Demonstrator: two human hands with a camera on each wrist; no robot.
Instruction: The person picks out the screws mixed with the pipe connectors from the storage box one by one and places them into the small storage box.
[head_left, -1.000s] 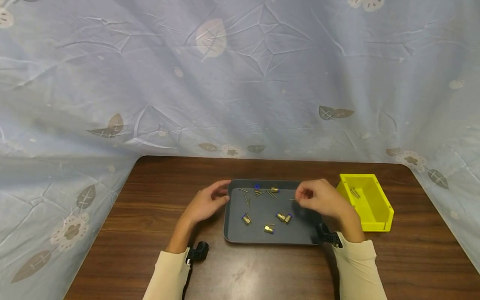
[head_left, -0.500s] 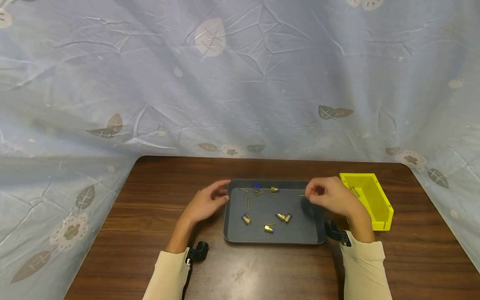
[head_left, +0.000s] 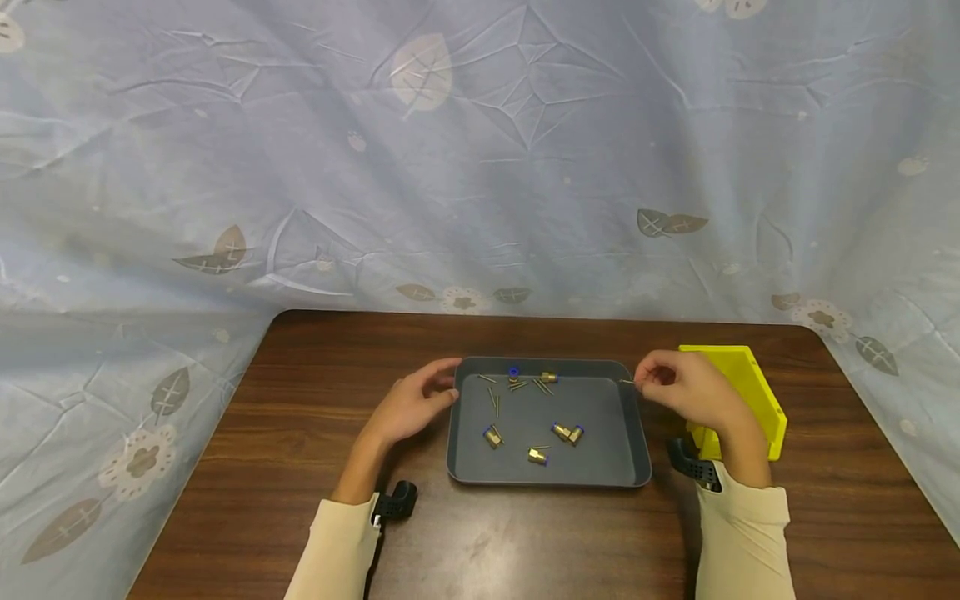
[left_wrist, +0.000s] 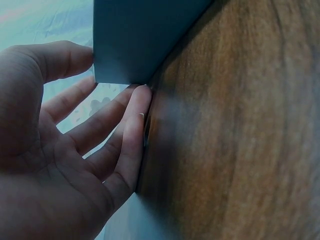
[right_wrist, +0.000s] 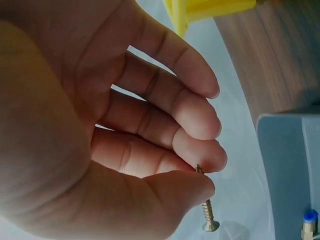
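A: R hand (head_left: 693,392), grip?

B: Pinching 1 screw (right_wrist: 209,215) betw. thumb and fingertip; other fingers bent alongside. Screw = brass-coloured metal, ridged thread, flat round head pointing away from the palm.

A: Screw loc.?

B: In the air at the far R corner of the tray (head_left: 540,412), bin (head_left: 770,408) nearby on the other side of the hand. Ht. above rim: can't tell.

A: L hand (head_left: 408,406)?

B: Fingers loosely spread; thumb tip touching tray's L side, fingertips about the same edge.

A: Materials?

B: Tray: dk grey, smooth, rectangular, rounded corners, low walls. Bin: bright yellow, looks plastic, partly hidden behind R hand & forearm. In tray: approx. 6 fittings (head_left: 537,456), brass-coloured w/ blue ends, plus thin loose screws (head_left: 497,406), scattered, some touching fittings.

A: Surface, room?

B: Table (head_left: 480,542): dk brown wood grain, rounded far corners, glare spot nr front. Behind: cloth (head_left: 525,183), pale blue-grey, creased, w/ leaf & flower prints. Person's sleeves (head_left: 333,550) cream; blk cam (head_left: 397,502) on L wrist, another on R.
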